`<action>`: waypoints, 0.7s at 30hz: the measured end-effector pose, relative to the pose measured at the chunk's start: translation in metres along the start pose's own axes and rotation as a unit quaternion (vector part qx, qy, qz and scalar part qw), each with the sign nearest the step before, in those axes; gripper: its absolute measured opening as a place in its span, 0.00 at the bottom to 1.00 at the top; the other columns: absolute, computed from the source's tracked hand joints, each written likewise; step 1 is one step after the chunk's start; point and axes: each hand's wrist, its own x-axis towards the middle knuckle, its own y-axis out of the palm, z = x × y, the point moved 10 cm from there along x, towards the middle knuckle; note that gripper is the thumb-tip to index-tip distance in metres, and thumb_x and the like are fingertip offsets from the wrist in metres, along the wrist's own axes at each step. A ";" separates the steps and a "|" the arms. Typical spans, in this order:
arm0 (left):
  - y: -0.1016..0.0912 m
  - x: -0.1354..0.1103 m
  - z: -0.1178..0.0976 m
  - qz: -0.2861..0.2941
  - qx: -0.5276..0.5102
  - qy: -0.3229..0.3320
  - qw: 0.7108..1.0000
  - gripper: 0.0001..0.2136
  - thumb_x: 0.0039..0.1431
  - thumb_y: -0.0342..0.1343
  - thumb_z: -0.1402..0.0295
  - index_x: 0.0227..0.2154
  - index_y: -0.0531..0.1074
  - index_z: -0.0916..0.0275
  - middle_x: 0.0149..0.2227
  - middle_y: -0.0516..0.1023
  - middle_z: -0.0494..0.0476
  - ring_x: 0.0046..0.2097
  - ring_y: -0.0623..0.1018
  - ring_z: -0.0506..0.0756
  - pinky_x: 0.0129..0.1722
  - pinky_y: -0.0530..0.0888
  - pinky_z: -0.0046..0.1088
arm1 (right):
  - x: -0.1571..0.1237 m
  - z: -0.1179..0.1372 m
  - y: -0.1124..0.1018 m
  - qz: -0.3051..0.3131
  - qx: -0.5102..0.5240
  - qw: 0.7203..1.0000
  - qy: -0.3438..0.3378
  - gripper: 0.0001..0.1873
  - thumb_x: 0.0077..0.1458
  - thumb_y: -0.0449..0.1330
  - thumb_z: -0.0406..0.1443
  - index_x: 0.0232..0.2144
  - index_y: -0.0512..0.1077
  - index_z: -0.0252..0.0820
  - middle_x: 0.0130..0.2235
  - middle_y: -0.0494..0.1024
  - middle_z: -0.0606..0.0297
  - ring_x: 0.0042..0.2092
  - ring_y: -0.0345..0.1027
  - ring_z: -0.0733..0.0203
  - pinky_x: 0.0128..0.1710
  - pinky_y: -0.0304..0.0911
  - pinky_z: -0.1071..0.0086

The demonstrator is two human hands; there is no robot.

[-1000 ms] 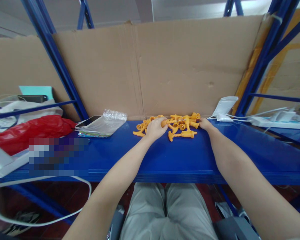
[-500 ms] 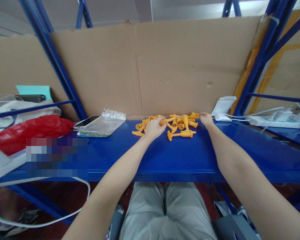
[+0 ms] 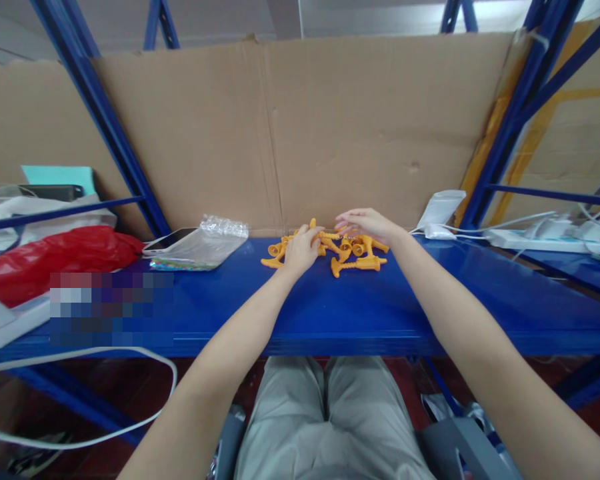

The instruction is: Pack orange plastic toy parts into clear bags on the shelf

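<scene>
My left hand (image 3: 300, 252) is closed around an orange plastic corkscrew (image 3: 313, 223), whose T-shaped handle pokes up beyond the fingers. The spiral shaft seems to point right from my grip; part of it is hidden. Above the right side of the pile hovers my right hand (image 3: 367, 224), its fingers stretched out towards the left, with nothing visible in them. Beneath both hands lies a heap of similar orange pieces (image 3: 345, 250), with bell-shaped cups and twisted shafts. One whole corkscrew (image 3: 363, 264) lies in front of the heap, handle to the left.
The blue shelf (image 3: 330, 313) is backed by a cardboard sheet (image 3: 370, 133). To the left lie a clear plastic bag (image 3: 205, 247), a phone-like slab (image 3: 173, 240) and a red bag (image 3: 80, 257). At right are a white stand (image 3: 440, 213) and a power strip (image 3: 540, 241) with cables.
My right hand has moved left from the heap's right end to above it, fingers extended. My left hand still holds the corkscrew, whose handle now points more upward. The view has shifted slightly.
</scene>
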 end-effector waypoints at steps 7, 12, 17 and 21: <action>0.005 0.001 0.000 -0.015 -0.051 0.045 0.998 0.18 0.61 0.48 0.74 0.52 0.72 0.57 0.51 0.71 0.61 0.51 0.74 0.58 0.50 0.72 0.37 | -0.012 -0.007 0.049 0.091 -0.032 0.995 -0.006 0.13 0.50 0.66 0.29 0.40 0.74 0.40 0.28 0.79 0.67 0.24 0.71 0.68 0.28 0.69 0.75; -0.006 0.002 -0.005 -0.086 -0.133 0.101 0.982 0.25 0.62 0.48 0.67 0.62 0.56 0.56 0.65 0.56 0.65 0.60 0.66 0.61 0.52 0.71 0.41 | -0.013 -0.017 0.054 0.075 -0.023 0.996 0.050 0.04 0.56 0.60 0.29 0.35 0.69 0.40 0.25 0.78 0.66 0.22 0.70 0.66 0.21 0.65 0.76; -0.015 0.001 -0.007 -0.124 -0.131 0.064 0.981 0.22 0.59 0.51 0.67 0.56 0.59 0.62 0.60 0.63 0.68 0.57 0.70 0.60 0.53 0.70 0.40 | -0.013 -0.021 0.051 -0.021 0.109 0.990 0.081 0.06 0.63 0.52 0.32 0.32 0.63 0.42 0.26 0.75 0.67 0.25 0.69 0.67 0.25 0.66 0.75; -0.007 -0.001 -0.013 -0.047 -0.068 0.018 0.996 0.09 0.61 0.50 0.66 0.39 0.71 0.63 0.41 0.76 0.61 0.42 0.76 0.57 0.44 0.72 0.35 | -0.016 -0.029 0.049 -0.122 0.220 0.962 0.104 0.09 0.65 0.47 0.32 0.31 0.60 0.43 0.25 0.71 0.70 0.24 0.64 0.68 0.29 0.66 0.72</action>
